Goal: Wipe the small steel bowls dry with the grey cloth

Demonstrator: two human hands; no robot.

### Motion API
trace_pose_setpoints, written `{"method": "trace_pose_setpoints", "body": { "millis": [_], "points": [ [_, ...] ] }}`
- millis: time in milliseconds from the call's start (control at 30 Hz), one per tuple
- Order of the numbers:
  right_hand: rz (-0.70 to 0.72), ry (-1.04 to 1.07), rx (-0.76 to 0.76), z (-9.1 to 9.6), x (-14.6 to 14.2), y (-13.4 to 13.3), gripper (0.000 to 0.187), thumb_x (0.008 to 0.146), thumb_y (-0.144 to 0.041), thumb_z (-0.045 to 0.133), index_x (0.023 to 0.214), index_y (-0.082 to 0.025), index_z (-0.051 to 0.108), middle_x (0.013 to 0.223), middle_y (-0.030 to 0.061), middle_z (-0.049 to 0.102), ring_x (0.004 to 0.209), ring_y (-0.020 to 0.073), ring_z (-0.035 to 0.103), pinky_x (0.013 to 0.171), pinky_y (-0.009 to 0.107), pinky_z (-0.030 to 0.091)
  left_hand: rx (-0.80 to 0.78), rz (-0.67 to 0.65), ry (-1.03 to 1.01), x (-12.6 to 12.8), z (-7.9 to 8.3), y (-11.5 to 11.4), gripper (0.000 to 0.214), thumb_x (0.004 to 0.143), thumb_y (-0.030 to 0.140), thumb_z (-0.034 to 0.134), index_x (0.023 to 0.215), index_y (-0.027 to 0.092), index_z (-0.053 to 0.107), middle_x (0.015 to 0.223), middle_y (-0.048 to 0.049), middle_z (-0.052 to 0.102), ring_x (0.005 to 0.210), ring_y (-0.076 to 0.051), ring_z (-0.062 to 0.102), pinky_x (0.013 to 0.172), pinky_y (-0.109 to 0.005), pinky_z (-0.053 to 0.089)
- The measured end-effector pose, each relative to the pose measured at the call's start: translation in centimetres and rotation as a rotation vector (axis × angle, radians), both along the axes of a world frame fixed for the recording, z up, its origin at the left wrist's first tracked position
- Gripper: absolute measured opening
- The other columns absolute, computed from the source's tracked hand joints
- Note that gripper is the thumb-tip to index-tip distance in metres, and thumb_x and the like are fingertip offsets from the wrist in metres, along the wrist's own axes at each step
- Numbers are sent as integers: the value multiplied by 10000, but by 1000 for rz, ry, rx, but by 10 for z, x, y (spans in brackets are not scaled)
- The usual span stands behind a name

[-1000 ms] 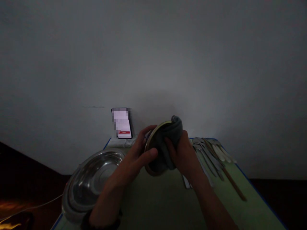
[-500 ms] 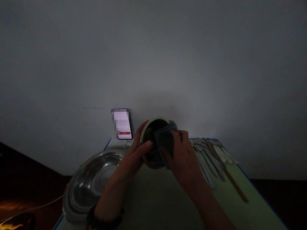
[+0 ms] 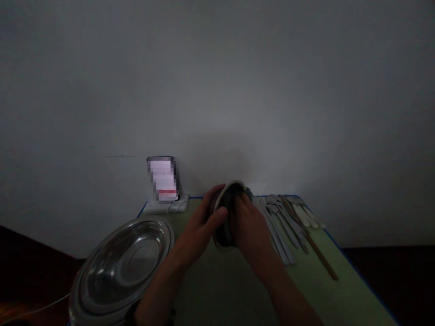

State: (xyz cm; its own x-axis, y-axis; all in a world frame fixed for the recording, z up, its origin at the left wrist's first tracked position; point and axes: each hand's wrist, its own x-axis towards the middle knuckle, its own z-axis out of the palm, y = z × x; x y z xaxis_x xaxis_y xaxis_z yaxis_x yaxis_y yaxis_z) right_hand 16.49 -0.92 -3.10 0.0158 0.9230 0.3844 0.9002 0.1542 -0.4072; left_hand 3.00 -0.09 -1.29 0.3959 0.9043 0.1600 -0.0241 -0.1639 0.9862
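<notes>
Above the middle of the table, my left hand grips a round bowl by its left side, thumb over the rim and fingers behind. The bowl is tilted, its mouth turned to the right. My right hand reaches into the mouth, fingers closed on a dark grey-green cloth. Part of the cloth sticks out past the far right rim; the rest is hidden inside the bowl and under the fingers. Dim light leaves the bowl's inside hard to make out.
Nested steel basins stand at the left of the green table. A lit phone leans on the wall above a white power strip. Spoons, forks and knives and brown chopsticks lie at the right, beside white-handled cutlery.
My right hand has pushed deeper into the bowl with the cloth. The bowl has turned further to the right and sits slightly lower. The whole view has shifted a little.
</notes>
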Motion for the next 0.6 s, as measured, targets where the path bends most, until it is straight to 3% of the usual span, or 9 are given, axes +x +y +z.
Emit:
{"method": "trace_pose_setpoints", "body": {
  "millis": [100,233,333,467,600],
  "points": [
    [-59,225,114,3,-8,2,247,870,-108,347,996,-152,555,1001,136,598,831,223,601,718,371,497,28,-19,-30,-4,-6,3,592,822,512,569,1355,283,452,1371,-46,531,1266,-280,459,1059,-378,348],
    [-7,528,230,7,-20,-2,124,869,-191,433,909,-188,550,991,97,575,890,204,572,818,375,477,-151,-96,-157,-5,-19,7,627,803,597,535,1346,288,478,1291,-63,606,1275,-300,460,1028,-422,391],
    [153,701,157,11,-20,-4,96,863,-258,491,901,-201,559,943,61,612,884,192,585,826,354,473,-248,-88,-297,2,-21,7,654,777,679,490,1290,277,536,1194,-66,666,1227,-293,515,989,-416,430],
    [471,796,13,15,-12,-8,148,859,-338,526,909,-213,587,893,12,659,864,163,618,794,292,491,-276,84,-469,13,-8,2,651,686,676,590,1143,214,637,1054,-58,720,1128,-301,588,970,-402,455],
    [521,687,-38,16,-16,-15,189,858,-366,528,966,-218,576,973,30,662,937,178,616,810,300,502,-293,130,-496,12,6,-3,554,693,585,620,1094,204,655,936,-36,742,1046,-287,633,930,-388,487]
  ]
}}
